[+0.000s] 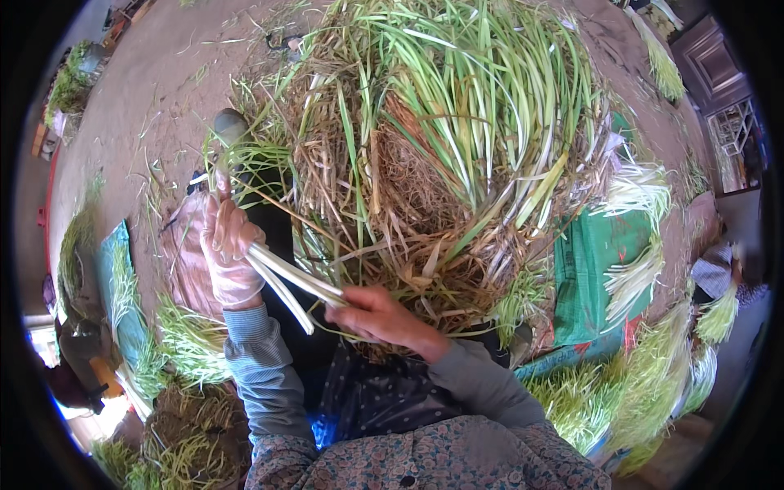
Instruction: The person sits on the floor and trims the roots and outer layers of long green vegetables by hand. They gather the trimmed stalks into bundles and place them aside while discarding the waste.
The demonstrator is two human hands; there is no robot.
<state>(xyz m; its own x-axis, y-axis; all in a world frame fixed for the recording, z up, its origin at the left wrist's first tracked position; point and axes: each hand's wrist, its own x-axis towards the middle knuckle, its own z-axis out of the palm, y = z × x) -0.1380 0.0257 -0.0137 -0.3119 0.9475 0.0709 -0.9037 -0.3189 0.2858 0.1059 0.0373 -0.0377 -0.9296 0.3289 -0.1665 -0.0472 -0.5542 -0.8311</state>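
Note:
My left hand (229,251), in a thin whitish glove, is closed around several pale stalks with green leaves, whose white ends (285,282) point down to the right. My bare right hand (376,315) pinches the lower end of some of the same stalks above my lap. In front of me lies a large heap of long green leafy stalks (490,116), with dry brown leaves and roots (416,177) on its near side. The stalks look like garlic chives or a similar plant; which one I cannot tell.
A green woven sack (603,275) with pale stalks on it lies at the right. Piles of trimmed greens (637,380) lie at lower right, others (193,343) beside a pinkish sheet (187,251) at left. A person's patterned sleeve (713,269) shows at the far right.

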